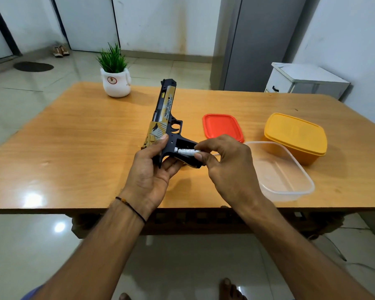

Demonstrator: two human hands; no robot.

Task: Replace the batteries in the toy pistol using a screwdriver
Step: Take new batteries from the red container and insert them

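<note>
Hold the pistol firm in the gripping left hand above the near desk, pointing far, and line the battery, pinched in the right hand, level with the open bay, minding polarity, never forcing.

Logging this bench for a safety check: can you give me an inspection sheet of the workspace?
Surface: wooden table, glossy.
Job's things: toy pistol, grip compartment open; battery at it.
Clutter: red lid, yellow box, clear tub, potted plant.
Grippers: left hand holds pistol; right hand pinches battery.
Cables: thin line on floor, perhaps a cable.
Surroundings: white cabinet, tiled floor.
</note>
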